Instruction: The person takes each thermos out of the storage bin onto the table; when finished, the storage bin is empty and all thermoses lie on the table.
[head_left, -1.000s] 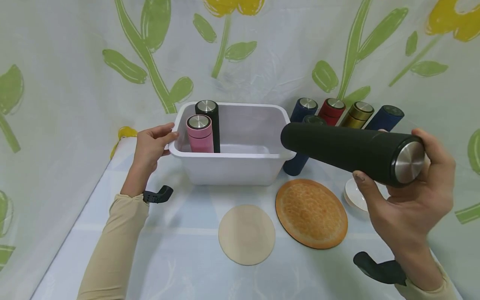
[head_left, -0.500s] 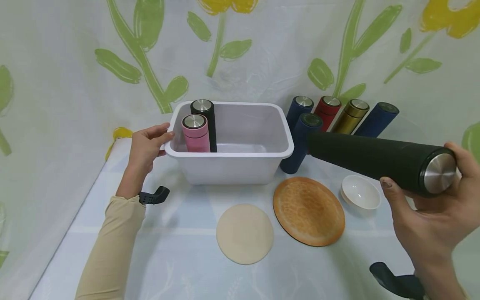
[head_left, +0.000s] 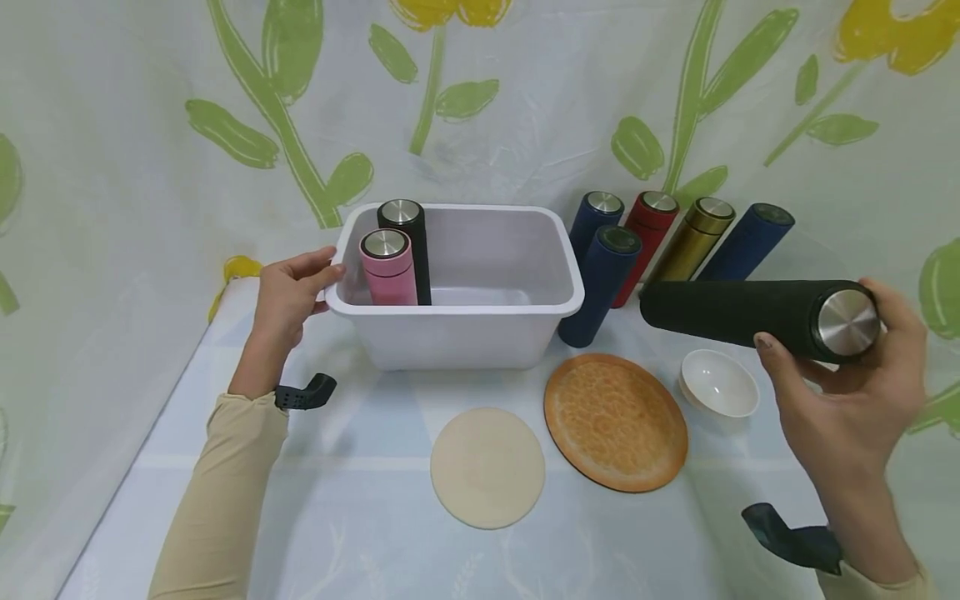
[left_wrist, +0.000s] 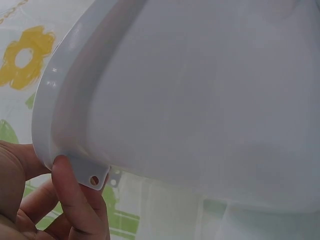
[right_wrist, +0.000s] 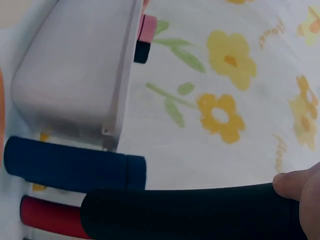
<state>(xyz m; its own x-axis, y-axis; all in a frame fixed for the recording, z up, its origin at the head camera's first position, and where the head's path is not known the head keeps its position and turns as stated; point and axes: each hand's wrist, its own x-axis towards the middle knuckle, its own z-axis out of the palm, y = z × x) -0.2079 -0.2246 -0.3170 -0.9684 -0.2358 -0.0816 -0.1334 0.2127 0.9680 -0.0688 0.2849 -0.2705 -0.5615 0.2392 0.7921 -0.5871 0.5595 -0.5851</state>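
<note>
My right hand [head_left: 855,392] grips a large black thermos flask [head_left: 735,312] near its steel-capped end and holds it level above the table's right side. In the right wrist view the flask [right_wrist: 195,212] spans the bottom edge. At the left end of a white plastic tub [head_left: 457,337], my left hand [head_left: 288,296] pinches the rim; the left wrist view shows the thumb and fingers [left_wrist: 75,200] about the tub's edge. Inside the tub, at its left, a pink flask [head_left: 390,275] and a slim black flask [head_left: 420,250] stand upright.
Right of the tub stand blue flasks [head_left: 603,275], a red flask [head_left: 648,221], a gold flask [head_left: 693,237] and another blue flask [head_left: 750,242]. Nearer lie a brown round mat [head_left: 615,425], a pale round board [head_left: 487,467] and a white bowl [head_left: 720,385].
The black thermos flask in my right hand has moved right, away from the tub, and now hangs more level, uncovering the bowl and standing flasks. My left hand keeps its hold on the rim.
</note>
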